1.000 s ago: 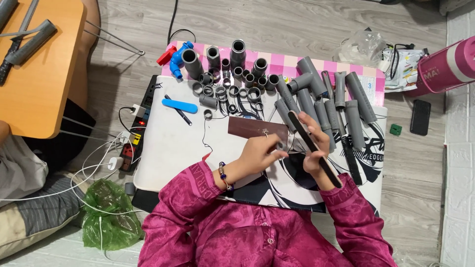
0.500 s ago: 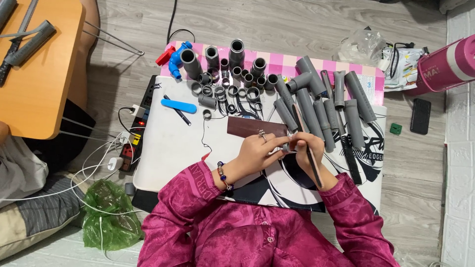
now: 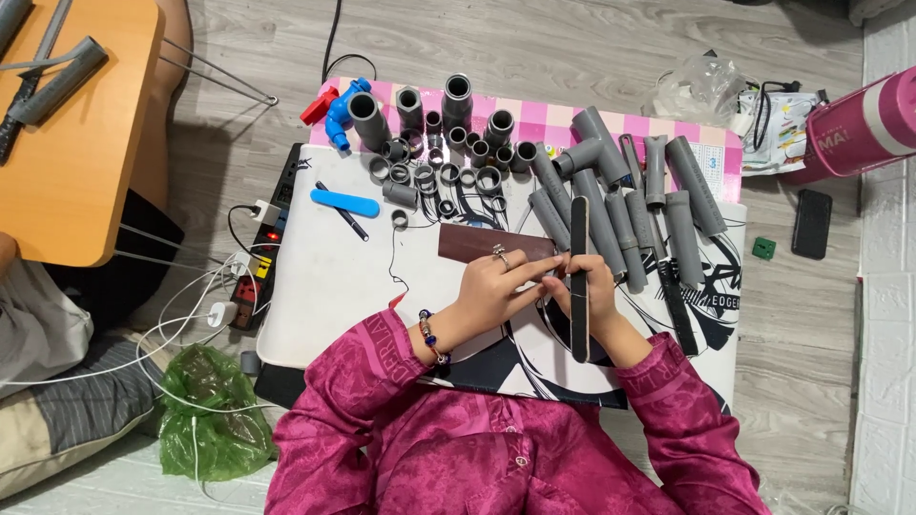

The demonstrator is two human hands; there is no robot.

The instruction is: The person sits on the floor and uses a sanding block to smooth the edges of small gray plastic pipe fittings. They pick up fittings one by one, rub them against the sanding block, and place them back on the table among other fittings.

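My right hand (image 3: 593, 294) gripped a long black nail file (image 3: 579, 277), upright, pointing to twelve o'clock. My left hand (image 3: 496, 286) pinched something too small to make out against it, grey pipe pieces (image 3: 611, 205) lying at one o'clock.

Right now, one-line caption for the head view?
Right hand holds a long black file; left hand steadies a small piece against it.

Bare mat (image 3: 334, 277) lay open left of the hands. Pipes (image 3: 611, 205) and fittings (image 3: 439, 143) crowded the far edge.
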